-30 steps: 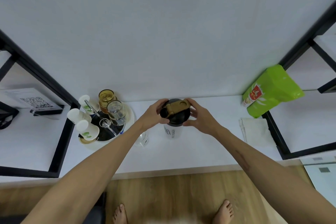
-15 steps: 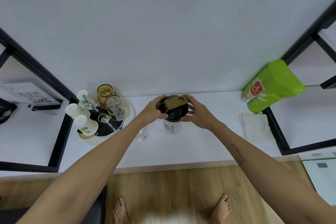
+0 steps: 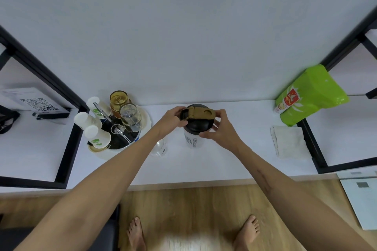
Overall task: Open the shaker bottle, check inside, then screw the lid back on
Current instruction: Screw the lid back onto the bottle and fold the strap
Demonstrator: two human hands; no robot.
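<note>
White surface (image 3: 224,161), centre frame, against white wall (image 3: 183,26): shaker bottle (image 3: 193,138) upright. Left hand (image 3: 170,121) and right hand (image 3: 219,129), fingers closed around black lid (image 3: 196,124), arms outstretched.

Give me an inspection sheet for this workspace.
Surface: white counter, shaker bottle standing on it.
Job's things: shaker bottle upright; black lid on top, tan flip cap.
Clutter: tray of paper cups and glasses, left; green pouch and folded cloth, right; QR card.
Hands: left hand and right hand both grip the lid.
Cables: nothing seen.
Surroundings: white wall, black frames, wood floor, bare feet.
</note>
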